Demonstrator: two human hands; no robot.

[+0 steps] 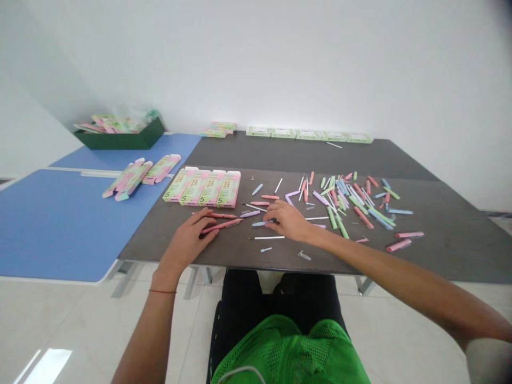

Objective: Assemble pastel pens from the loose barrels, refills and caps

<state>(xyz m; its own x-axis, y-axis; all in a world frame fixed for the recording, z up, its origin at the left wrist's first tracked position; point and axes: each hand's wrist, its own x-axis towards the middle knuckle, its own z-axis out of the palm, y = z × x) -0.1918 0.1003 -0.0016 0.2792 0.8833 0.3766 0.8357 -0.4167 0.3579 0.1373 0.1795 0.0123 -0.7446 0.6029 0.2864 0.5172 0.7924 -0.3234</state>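
Pink pen barrel (221, 225) lies under the left hand (188, 242), its fingers (206, 224) curled narrow against the barrel, though whether they grip it cannot be told; the right hand (288, 222) sits with fingers slightly spread over a pale blue pen barrel (260, 224), and whether it holds or only presses is unclear; loose pastel pen parts (348, 205) lie scattered beyond and to its right; flat pink-and-green cartons (210, 188) stand in a row to the left; a nudge could roll round pieces off the near edge, and a sweeping forearm could scatter them; dark grey tabletop (452, 261) adjoins a blue tabletop (60, 224); a dark green tray (120, 140) holds more cartons; white walls (280, 58) and glossy floor tiles (56, 325) enclose the room.
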